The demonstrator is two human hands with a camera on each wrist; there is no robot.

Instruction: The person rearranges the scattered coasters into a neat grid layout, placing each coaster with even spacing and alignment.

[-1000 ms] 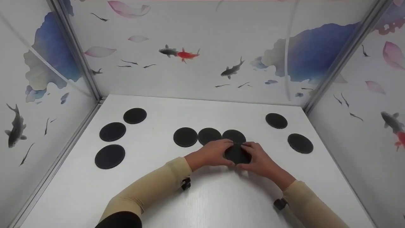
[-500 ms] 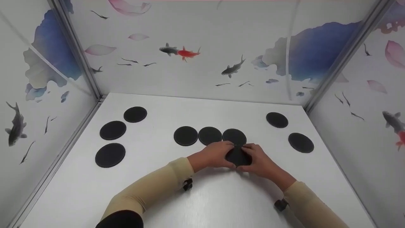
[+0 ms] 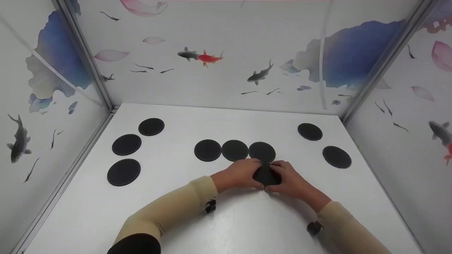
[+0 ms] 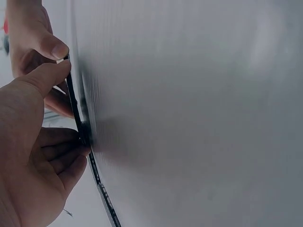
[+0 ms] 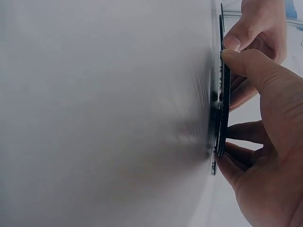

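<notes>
In the head view both hands hold one black round coaster [image 3: 267, 175] between them. The left hand [image 3: 243, 174] grips its left side and the right hand [image 3: 290, 179] its right, thumbs at the near edge and fingertips at the far edge. The wrist views show the held coaster [image 4: 72, 90] edge-on, low over the white surface; whether it touches cannot be told. Directly beyond it lies another black coaster [image 3: 262, 151], the right end of a row with a middle coaster [image 3: 235, 150] and a left coaster [image 3: 207, 150], almost touching one another.
On the left of the white table [image 3: 240, 225] lie three loose coasters, the nearest coaster [image 3: 123, 172] being largest in view. Two more lie at the right, including a coaster [image 3: 337, 157] near the side. A fish-patterned back wall [image 3: 226, 88] and side walls enclose the table.
Both hands and the held coaster have shifted slightly toward the person, baring more of the row's right coaster. The grip looks the same and the other coasters have stayed put.
</notes>
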